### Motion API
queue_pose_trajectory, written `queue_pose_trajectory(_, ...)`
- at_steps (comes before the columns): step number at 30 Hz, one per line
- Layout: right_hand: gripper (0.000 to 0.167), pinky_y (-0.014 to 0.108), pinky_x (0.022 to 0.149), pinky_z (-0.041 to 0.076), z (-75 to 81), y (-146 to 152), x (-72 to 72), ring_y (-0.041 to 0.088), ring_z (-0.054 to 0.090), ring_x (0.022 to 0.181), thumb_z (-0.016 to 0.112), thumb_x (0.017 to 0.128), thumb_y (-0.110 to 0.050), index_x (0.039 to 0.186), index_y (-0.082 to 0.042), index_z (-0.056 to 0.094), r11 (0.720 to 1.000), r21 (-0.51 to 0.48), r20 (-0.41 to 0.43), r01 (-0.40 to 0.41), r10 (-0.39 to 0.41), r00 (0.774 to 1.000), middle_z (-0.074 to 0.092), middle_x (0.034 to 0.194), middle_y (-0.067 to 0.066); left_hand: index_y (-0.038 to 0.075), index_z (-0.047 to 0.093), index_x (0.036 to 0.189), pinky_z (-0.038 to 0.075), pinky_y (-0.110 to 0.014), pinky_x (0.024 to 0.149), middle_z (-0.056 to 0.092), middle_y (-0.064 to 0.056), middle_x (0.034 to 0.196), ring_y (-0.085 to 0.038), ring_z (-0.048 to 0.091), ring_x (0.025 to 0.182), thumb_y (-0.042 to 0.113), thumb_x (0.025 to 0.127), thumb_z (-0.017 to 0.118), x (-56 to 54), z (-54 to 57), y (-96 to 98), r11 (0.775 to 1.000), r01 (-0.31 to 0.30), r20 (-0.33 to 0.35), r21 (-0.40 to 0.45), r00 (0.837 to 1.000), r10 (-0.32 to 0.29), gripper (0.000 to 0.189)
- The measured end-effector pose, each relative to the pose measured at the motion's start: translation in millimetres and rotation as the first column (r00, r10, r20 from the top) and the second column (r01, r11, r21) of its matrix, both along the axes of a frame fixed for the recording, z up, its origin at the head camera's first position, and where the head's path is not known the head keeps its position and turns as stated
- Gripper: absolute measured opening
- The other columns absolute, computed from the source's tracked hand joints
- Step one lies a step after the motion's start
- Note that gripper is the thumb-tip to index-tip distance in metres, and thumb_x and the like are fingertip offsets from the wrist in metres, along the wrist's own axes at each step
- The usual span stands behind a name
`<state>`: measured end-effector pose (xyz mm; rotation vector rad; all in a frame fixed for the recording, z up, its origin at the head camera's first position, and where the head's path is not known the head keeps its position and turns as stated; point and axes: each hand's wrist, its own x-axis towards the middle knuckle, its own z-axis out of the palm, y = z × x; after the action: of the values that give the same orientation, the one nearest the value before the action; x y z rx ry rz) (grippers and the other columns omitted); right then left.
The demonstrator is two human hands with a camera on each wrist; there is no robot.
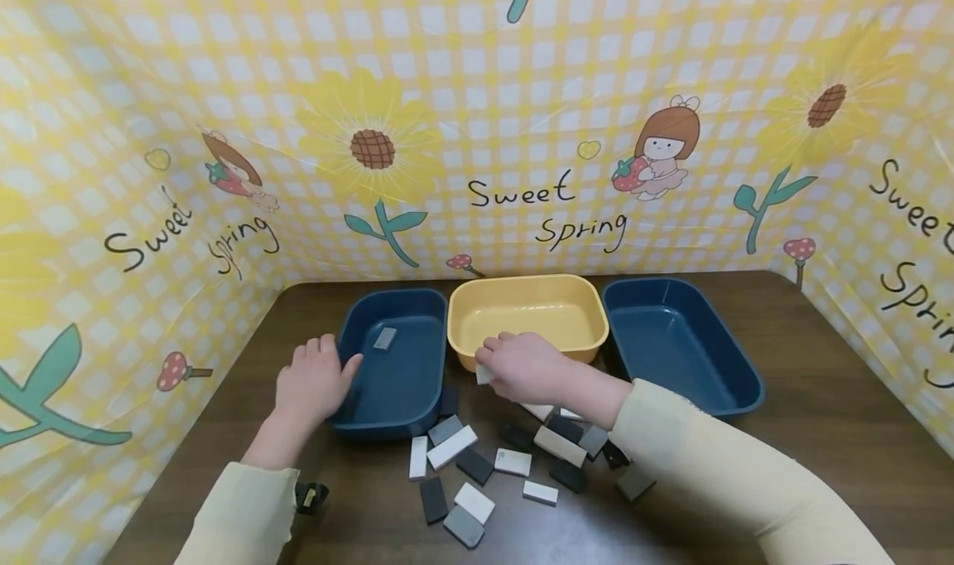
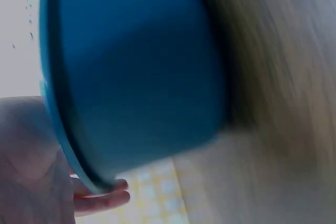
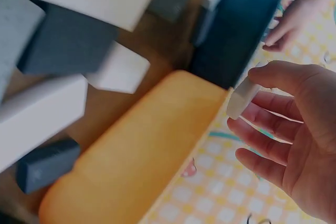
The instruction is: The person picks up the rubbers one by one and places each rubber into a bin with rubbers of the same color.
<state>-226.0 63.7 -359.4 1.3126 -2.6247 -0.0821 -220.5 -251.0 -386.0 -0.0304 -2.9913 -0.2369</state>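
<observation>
My right hand (image 1: pixel 525 366) pinches a small off-white block (image 3: pixel 243 98) between thumb and fingers. It is above the front rim of the yellow tub (image 1: pixel 529 283), and the right wrist view shows the pinch clearly. My left hand (image 1: pixel 313 379) is at the left side of the left blue tub (image 1: pixel 395 422), thumb spread toward its inside and fingers fairly straight. In the left wrist view the blue tub (image 2: pixel 136 87) hides part of that hand; whether it touches the rim I cannot tell. One grey block (image 1: pixel 384 339) lies inside the left blue tub.
Several white, grey and black blocks (image 1: pixel 513 462) lie scattered in front of the tubs, some overlapping. Another blue tub (image 1: pixel 726 350) stands to the right of the yellow one. A checked yellow cloth (image 1: pixel 477 93) hangs behind and beside the brown table (image 1: pixel 812 366).
</observation>
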Motion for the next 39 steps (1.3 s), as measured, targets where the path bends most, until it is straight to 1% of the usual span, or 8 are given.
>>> queue_pose_trajectory(3, 0.025, 0.029, 0.067, 0.051, 11.0, 4, -5.7, 0.015, 0.058, 0.079, 0.073, 0.086, -0.023, 0.107, -0.011, 0.065, 0.998, -0.057, 0.019, 0.03, -0.029, 0.999, 0.063, 0.093, 0.001, -0.013, 0.045, 0.131, 0.045, -0.062, 0.084, 0.048, -0.034, 0.127, -0.048, 0.047, 0.114, 0.036, 0.099, 0.055, 2.7, 3.6, 19.7, 0.998, 0.066, -0.087, -0.001, 0.994, -0.066, 0.059)
queue_pose_trajectory(6, 0.026, 0.031, 0.069, 0.052, 18.3, 7, -13.3, 0.016, 0.059, 0.079, 0.073, 0.086, -0.022, 0.108, -0.01, 0.066, 0.993, -0.106, 0.021, 0.054, -0.052, 0.998, 0.064, 0.095, 0.003, -0.009, 0.046, 0.134, 0.045, -0.06, 0.089, 0.047, -0.031, 0.133, -0.045, 0.046, 0.12, 0.036, 0.098, 0.057, 3.5, 3.4, 37.8, 0.988, 0.153, -0.101, 0.0, 0.983, -0.152, 0.058)
queue_pose_trajectory(11, 0.025, 0.033, 0.069, 0.052, 22.3, 6, -26.8, 0.018, 0.06, 0.079, 0.073, 0.086, -0.02, 0.107, -0.008, 0.066, 0.982, -0.154, 0.038, 0.109, -0.104, 0.994, 0.065, 0.096, 0.004, -0.002, 0.042, 0.143, 0.037, -0.058, 0.101, 0.036, -0.024, 0.149, -0.041, 0.037, 0.133, 0.04, 0.098, 0.055, 3.0, 0.7, 63.5, 0.959, 0.276, -0.007, 0.069, 0.961, -0.276, 0.063)
queue_pose_trajectory(17, 0.024, 0.034, 0.068, 0.051, 11.5, -4, -46.9, 0.018, 0.061, 0.083, 0.071, 0.088, -0.02, 0.109, -0.009, 0.067, 0.957, -0.176, 0.161, 0.232, -0.204, 0.966, 0.064, 0.098, 0.004, 0.004, 0.032, 0.151, 0.034, -0.052, 0.105, 0.025, -0.014, 0.157, -0.033, 0.032, 0.139, 0.041, 0.1, 0.051, -0.1, -3.8, 84.9, 0.927, 0.36, 0.083, 0.105, 0.926, -0.369, 0.065)
queue_pose_trajectory(22, 0.022, 0.034, 0.075, 0.05, -10.0, -15, -68.1, 0.018, 0.06, 0.083, 0.072, 0.088, -0.021, 0.107, -0.009, 0.068, 0.911, -0.223, 0.31, 0.348, -0.272, 0.911, 0.066, 0.097, 0.004, 0.007, 0.026, 0.154, 0.032, -0.049, 0.108, 0.02, -0.009, 0.16, -0.029, 0.029, 0.141, 0.04, 0.102, 0.047, -3.4, -12.2, 92.3, 0.907, 0.404, 0.123, 0.123, 0.9, -0.418, 0.065)
queue_pose_trajectory(25, 0.021, 0.034, 0.08, 0.049, -21.3, -21, -78.1, 0.017, 0.059, 0.084, 0.073, 0.088, -0.021, 0.103, -0.009, 0.068, 0.89, -0.224, 0.412, 0.396, -0.282, 0.866, 0.066, 0.095, 0.003, 0.01, 0.024, 0.154, 0.031, -0.048, 0.109, 0.018, -0.006, 0.16, -0.027, 0.028, 0.142, 0.04, 0.102, 0.048, -4.2, -16.5, 93.0, 0.905, 0.398, 0.139, 0.149, 0.898, -0.418, 0.065)
queue_pose_trajectory(33, 0.006, 0.034, 0.08, 0.048, -32.8, -31, -93.1, 0.018, 0.057, 0.081, 0.071, 0.088, -0.016, 0.092, -0.012, 0.071, 0.887, -0.109, 0.576, 0.448, -0.311, 0.756, 0.065, 0.088, -0.001, 0.011, 0.024, 0.155, 0.034, -0.047, 0.107, 0.016, -0.001, 0.161, -0.025, 0.031, 0.141, 0.039, 0.101, 0.049, -6.5, -19.5, 94.1, 0.908, 0.389, 0.135, 0.158, 0.902, -0.41, 0.065)
queue_pose_trajectory(39, 0.008, 0.033, 0.081, 0.048, -37.4, -32, -98.6, 0.019, 0.058, 0.082, 0.067, 0.089, -0.009, 0.091, -0.012, 0.074, 0.892, -0.046, 0.602, 0.451, -0.335, 0.725, 0.066, 0.088, 0.0, 0.012, 0.024, 0.155, 0.034, -0.047, 0.107, 0.016, 0.0, 0.161, -0.024, 0.03, 0.141, 0.039, 0.101, 0.049, -5.6, -19.7, 96.9, 0.913, 0.374, 0.147, 0.162, 0.906, -0.397, 0.064)
